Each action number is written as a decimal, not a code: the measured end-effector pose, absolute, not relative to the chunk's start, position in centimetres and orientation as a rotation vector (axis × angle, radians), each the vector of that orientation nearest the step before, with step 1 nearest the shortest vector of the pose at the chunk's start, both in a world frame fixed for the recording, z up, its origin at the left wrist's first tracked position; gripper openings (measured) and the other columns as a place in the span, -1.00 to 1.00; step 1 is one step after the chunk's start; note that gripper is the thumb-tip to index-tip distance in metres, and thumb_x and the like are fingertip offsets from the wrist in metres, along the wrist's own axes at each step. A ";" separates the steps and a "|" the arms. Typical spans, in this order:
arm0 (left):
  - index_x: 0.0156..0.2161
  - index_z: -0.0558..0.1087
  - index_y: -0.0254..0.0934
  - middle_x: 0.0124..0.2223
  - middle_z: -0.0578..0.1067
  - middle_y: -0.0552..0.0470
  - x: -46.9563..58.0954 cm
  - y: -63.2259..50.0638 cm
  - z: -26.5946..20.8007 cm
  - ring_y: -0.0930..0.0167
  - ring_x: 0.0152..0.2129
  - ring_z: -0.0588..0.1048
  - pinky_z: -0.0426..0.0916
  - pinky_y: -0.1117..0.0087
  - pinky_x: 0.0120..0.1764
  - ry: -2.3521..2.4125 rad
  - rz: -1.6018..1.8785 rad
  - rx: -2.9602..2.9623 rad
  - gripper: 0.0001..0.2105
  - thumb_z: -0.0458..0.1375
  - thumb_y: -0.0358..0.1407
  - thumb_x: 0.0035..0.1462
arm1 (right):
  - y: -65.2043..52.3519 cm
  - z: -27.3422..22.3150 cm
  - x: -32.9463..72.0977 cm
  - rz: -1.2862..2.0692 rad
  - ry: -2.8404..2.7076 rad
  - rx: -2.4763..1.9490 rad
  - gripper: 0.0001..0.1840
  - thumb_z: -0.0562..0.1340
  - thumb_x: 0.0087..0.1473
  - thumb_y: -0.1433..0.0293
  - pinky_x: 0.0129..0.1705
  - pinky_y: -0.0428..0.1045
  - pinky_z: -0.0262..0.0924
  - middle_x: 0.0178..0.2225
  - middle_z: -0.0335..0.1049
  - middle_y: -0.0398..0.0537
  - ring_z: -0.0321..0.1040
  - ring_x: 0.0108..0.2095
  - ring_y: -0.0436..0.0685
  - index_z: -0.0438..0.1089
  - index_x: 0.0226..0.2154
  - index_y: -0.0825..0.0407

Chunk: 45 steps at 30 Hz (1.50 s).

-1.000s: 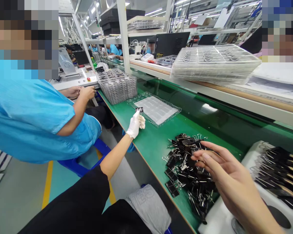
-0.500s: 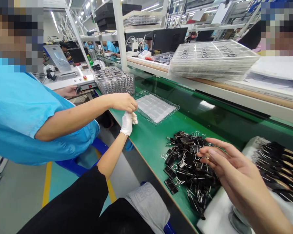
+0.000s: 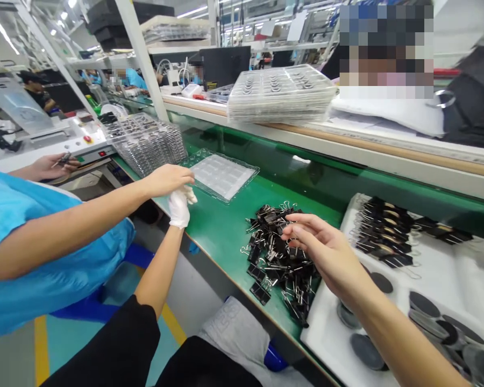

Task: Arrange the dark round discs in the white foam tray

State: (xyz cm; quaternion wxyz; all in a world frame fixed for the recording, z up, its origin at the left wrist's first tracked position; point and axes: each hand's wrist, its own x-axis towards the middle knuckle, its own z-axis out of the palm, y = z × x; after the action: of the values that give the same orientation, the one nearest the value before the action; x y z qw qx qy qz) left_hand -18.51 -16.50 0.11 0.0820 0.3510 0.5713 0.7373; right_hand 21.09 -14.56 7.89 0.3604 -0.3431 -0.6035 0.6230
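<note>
My left hand (image 3: 179,207) wears a white glove and is held over the near edge of the green bench. Its fingers look curled; whatever they may hold is hidden. A co-worker's bare hand (image 3: 169,179) lies just above the glove, touching or very close. My bare right hand (image 3: 326,242) hovers at the right side of a heap of black binder clips (image 3: 272,247), thumb and fingers loosely bent and apart. I see nothing between them. Beyond my left hand, a clear plastic tray (image 3: 248,185) with a whitish sheet (image 3: 221,174) lies flat.
A white foam tray (image 3: 322,322) at right holds a row of clipped pieces (image 3: 383,231) and several dark round discs (image 3: 367,349). Stacked clear trays (image 3: 149,142) stand at the back left, another stack (image 3: 280,97) on the shelf. The co-worker in blue sits close at left.
The view has turned right, showing more of the foam tray and its discs. The co-worker's hand over my glove has straightened its fingers somewhat. My right hand remains by the clip heap.
</note>
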 end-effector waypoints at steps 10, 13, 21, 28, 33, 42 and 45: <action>-0.28 0.56 -0.31 -0.44 0.57 -0.04 -16.0 -16.2 0.2 0.44 -0.60 0.52 0.32 0.41 -0.48 1.718 1.873 1.233 -0.40 0.14 0.27 0.29 | -13.3 9.2 21.6 1.479 -1.782 -0.854 -0.37 0.35 0.21 -0.13 -0.02 0.05 0.44 -0.13 0.56 0.07 0.53 -0.10 0.16 0.48 0.02 0.05; -0.24 0.61 -0.29 -0.40 0.61 -0.03 -14.8 -15.6 0.0 0.42 -0.55 0.56 0.43 0.38 -0.38 1.750 1.585 1.533 -0.49 0.11 0.14 0.38 | -12.9 10.3 22.9 1.360 -2.024 -0.903 -0.38 0.25 0.27 -0.13 -0.05 0.08 0.43 -0.10 0.57 0.06 0.53 -0.12 0.19 0.49 0.05 0.02; 0.01 0.66 -0.23 -0.17 0.71 -0.08 -10.2 -11.1 0.6 0.29 -0.24 0.66 0.54 0.23 0.00 1.686 1.251 2.167 -0.62 0.09 -0.07 0.41 | -11.3 9.3 32.4 0.402 -2.509 -1.304 -0.48 0.00 0.37 0.01 -0.25 0.11 0.29 -0.11 0.54 0.09 0.49 -0.22 0.25 0.54 -0.11 -0.03; -0.13 0.63 -0.30 -0.29 0.62 -0.04 -7.4 -2.9 2.5 0.42 -0.48 0.54 0.41 0.38 -0.35 1.479 1.007 1.787 -0.54 0.07 0.05 0.39 | -12.2 3.4 41.4 0.715 -2.618 -1.420 -0.37 0.36 0.11 -0.08 0.05 0.15 0.43 0.13 0.41 0.12 0.45 0.06 0.33 0.54 0.13 -0.10; -0.25 0.64 -0.33 -0.39 0.59 -0.04 -5.4 0.8 1.9 0.47 -0.57 0.47 0.32 0.43 -0.43 1.334 0.833 1.692 -0.45 0.16 0.18 0.30 | -12.9 1.6 41.6 0.671 -2.590 -1.348 -0.50 0.25 0.28 -0.06 0.13 0.22 0.40 0.08 0.42 0.14 0.39 0.08 0.34 0.59 0.03 -0.08; -0.29 0.66 -0.30 -0.44 0.59 -0.04 -5.0 0.8 0.6 0.44 -0.59 0.49 0.41 0.39 -0.40 1.340 0.958 1.732 -0.47 0.20 0.18 0.27 | -14.0 1.8 41.0 0.417 -2.455 -1.179 -0.54 0.21 0.43 -0.02 -0.09 0.22 0.51 -0.09 0.53 0.10 0.47 -0.10 0.28 0.65 -0.08 -0.04; -0.37 0.63 -0.29 -0.52 0.53 -0.01 -5.1 0.9 0.3 0.45 -0.64 0.45 0.37 0.41 -0.48 1.358 0.961 1.673 -0.46 0.21 0.21 0.25 | -14.1 1.8 41.0 0.356 -2.452 -1.160 -0.58 0.22 0.43 0.02 -0.09 0.21 0.52 -0.07 0.54 0.07 0.48 -0.08 0.28 0.64 -0.05 -0.05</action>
State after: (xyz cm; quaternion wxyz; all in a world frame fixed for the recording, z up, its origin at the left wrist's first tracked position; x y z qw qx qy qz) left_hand -5.06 0.91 0.29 0.3811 0.6556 0.5322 0.3763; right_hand 40.96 -14.07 1.77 0.2014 -0.4151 -0.8780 0.1274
